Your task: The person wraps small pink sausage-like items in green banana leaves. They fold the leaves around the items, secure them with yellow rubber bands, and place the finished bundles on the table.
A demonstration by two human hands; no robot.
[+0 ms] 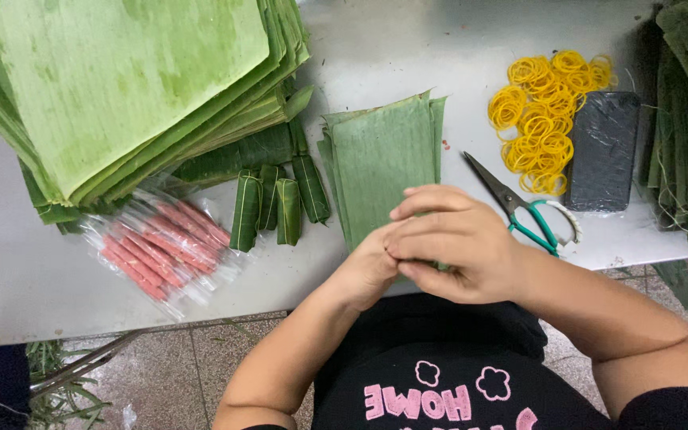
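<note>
Table: a grey table [408, 48] is standing over a speckled tile floor [177, 366].
Leaf stack [121, 87]: lying at ten o'clock, running past the top edge.
Cut leaves [380, 155]: lying at centre, bare table around them.
Hands: the right hand [459, 243] is covering the left hand [368, 271], fingers pressed together at the cut leaves' near edge; what they are pinching cannot be told.
Scissors [519, 209]: lying at three o'clock.

A small stack of cut green leaf strips [380, 159] lies flat on the grey worktop [33, 279], long edges running away from the person, near end hidden under the hands, edges slightly fanned on both sides.
</note>
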